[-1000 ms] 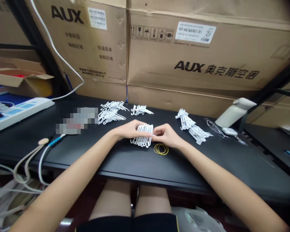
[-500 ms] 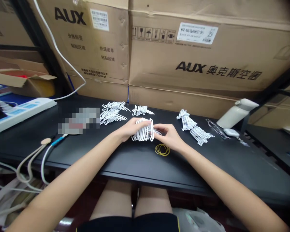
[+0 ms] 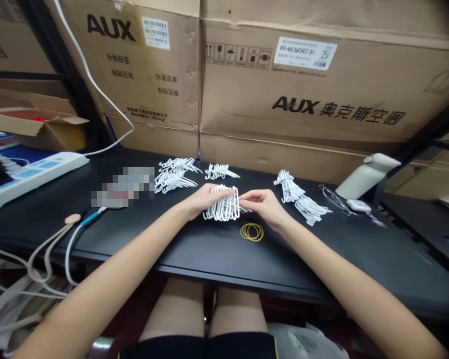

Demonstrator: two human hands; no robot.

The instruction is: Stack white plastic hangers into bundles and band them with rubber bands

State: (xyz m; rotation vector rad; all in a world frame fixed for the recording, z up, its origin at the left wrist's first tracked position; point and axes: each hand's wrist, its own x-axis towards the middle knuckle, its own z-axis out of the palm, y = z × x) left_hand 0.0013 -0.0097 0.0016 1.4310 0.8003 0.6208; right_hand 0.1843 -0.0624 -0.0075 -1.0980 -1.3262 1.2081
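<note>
The left hand [image 3: 200, 200] was clamped on a bundle of white hooks [image 3: 222, 209], slim glossy rods with rounded bends lined up like ribs, right there above the matte black surface [image 3: 209, 257]! In came the right hand [image 3: 265, 207] at the bundle's right end, thumb and fingers bunched; whether they pinched a rod, one could not tell. Just below, thin yellow rubber bands [image 3: 252, 241] lay overlapping in loops. Farther back, more white hooks: tangled piles at left [image 3: 175, 174] and centre [image 3: 221, 172], and a splayed run at right [image 3: 305, 200], near the smooth off-white bottle [image 3: 359, 180], which leaned over.

And the backdrop: creased brown cardboard! The left carton [image 3: 153, 109] read "AUX"; the right carton [image 3: 243, 102] boasted "AUX 奥克斯空调", a row of black handling icons, and a white label [image 3: 305, 53] printed "KFR-46G/BpR3AES1(B1)", with "25" alongside.
</note>
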